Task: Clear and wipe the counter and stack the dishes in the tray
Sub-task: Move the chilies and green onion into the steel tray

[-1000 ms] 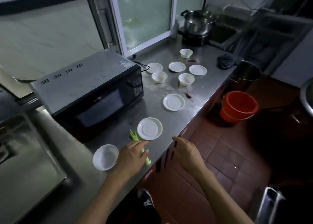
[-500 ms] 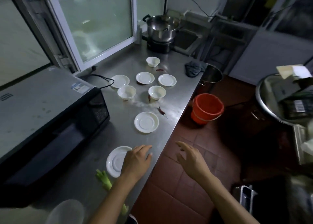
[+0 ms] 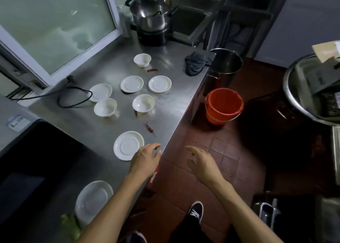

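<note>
Eight white dishes [image 3: 128, 145] lie unstacked across the tabletop [image 3: 176, 103] beyond the microwave [image 3: 27, 160], chillies and grey cloth [image 3: 195, 63] untouched, no tray visible, while left hand [image 3: 145, 160] and right hand [image 3: 202, 162] hover loose-fingered, holding nothing.

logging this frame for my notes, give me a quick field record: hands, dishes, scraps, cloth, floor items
left hand: left hand open, over the counter edge beside the near saucer, holds nothing
right hand: right hand open, over the floor
dishes: five saucers, three bowls, all separate, none stacked
scraps: chili by the near saucer, another near the far bowl; greens at the bottom edge
cloth: dark cloth at the counter's far corner
floor: orange bucket, steel pot
</note>
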A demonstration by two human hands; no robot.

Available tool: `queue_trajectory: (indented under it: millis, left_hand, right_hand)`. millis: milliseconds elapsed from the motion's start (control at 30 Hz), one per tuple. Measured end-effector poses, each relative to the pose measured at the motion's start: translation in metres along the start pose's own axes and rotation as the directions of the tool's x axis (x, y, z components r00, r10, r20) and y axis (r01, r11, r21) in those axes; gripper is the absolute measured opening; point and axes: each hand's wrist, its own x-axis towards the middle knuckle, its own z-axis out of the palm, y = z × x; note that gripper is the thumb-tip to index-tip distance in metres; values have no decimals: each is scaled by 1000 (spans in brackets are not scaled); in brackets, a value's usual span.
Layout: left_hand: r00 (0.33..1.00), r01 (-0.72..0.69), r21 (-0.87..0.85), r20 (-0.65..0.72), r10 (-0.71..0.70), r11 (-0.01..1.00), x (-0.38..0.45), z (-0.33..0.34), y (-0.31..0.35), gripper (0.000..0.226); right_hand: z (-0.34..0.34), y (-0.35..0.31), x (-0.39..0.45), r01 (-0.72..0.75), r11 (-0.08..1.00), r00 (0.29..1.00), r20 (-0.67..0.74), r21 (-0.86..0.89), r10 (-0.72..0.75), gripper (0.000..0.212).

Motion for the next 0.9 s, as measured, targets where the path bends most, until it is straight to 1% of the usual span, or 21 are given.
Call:
queue_trajectory:
  millis: [67, 200, 433, 567, 667, 800, 900]
  left_hand:
    - [999, 44, -10, -4, -44, 999, 12, 5, 12, 33]
    - [989, 132, -22, -61, -133, 991, 34, 7, 22, 32]
    - [961, 263, 36, -98, -259, 964, 65, 7, 6, 31]
    - [948, 295, 59, -140, -284, 954, 94, 11, -13, 26]
    - [948, 279, 80, -179, -261, 957, 121, 22, -32, 20]
    - [948, 294, 127, -164, -272, 947, 152, 40, -53, 22]
    - [952, 289, 173, -157, -263, 942, 169, 51, -62, 20]
  right_hand:
    - [-11, 11, 15, 14, 1000, 1000, 24, 6, -14, 47]
    - [-22, 22, 43, 65, 997, 995, 82, -35, -62, 45]
    - [-18, 14, 96, 153, 988, 980, 137, -36, -147, 41]
    - [-11, 6, 134, 217, 974, 963, 173, -59, -205, 38]
    - [-6, 3, 165, 253, 960, 950, 218, -122, -223, 40]
    - [-3, -2, 194, 276, 954, 926, 300, -121, -230, 40]
    - [-1, -6, 215, 261, 958, 924, 316, -118, -213, 38]
